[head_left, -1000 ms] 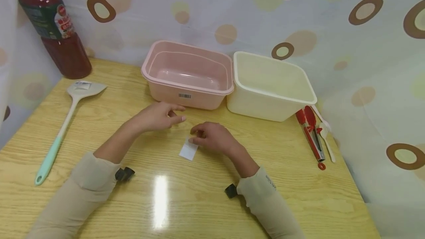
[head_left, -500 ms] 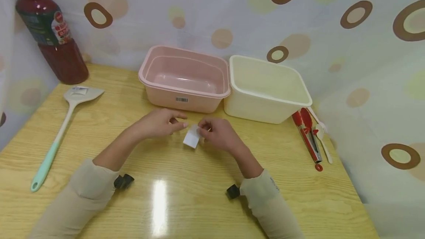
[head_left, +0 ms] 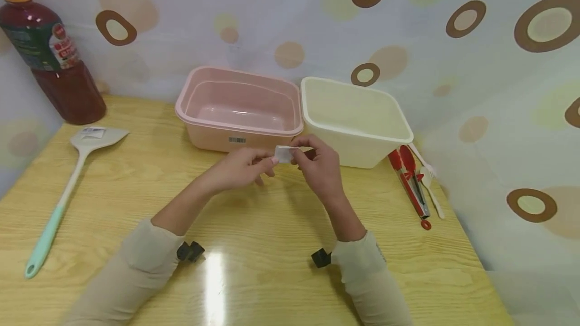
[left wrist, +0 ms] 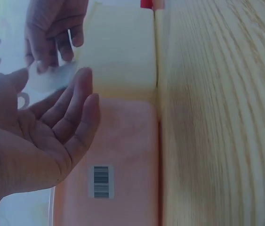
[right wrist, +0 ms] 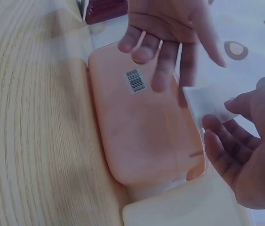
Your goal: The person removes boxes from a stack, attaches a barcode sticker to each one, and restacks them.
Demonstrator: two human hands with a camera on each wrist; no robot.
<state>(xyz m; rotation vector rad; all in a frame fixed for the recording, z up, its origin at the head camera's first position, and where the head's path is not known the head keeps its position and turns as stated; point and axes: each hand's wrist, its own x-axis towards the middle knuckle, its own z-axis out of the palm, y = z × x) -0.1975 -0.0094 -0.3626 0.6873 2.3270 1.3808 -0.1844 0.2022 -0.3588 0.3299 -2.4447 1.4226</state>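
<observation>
My right hand (head_left: 320,171) pinches a thin white rectangular sheet (head_left: 283,154) between thumb and fingers, raised off the table in front of the pink bin (head_left: 213,135). Close on its other side is my left hand (head_left: 240,169), with thumb and fingertips right at the sheet's edge in the head view. The right wrist view has the left fingers (right wrist: 163,70) spread loosely beside the sheet (right wrist: 206,104), not closed round it. In the left wrist view the sheet is blurred, and the left palm (left wrist: 40,136) is turned up with fingers slightly bent.
A cream bin (head_left: 353,147) adjoins the pink one at the back. To the right lie red-handled tongs (head_left: 411,185), a white spoon (head_left: 430,190) and a white fork (head_left: 422,160). At left are a spatula (head_left: 65,187) and a tall bottle of red sauce (head_left: 54,64).
The sheet lay on the table; my right hand has taken hold of it and lifted it away from me and rightward. My left hand has followed to the right, up to the sheet.
</observation>
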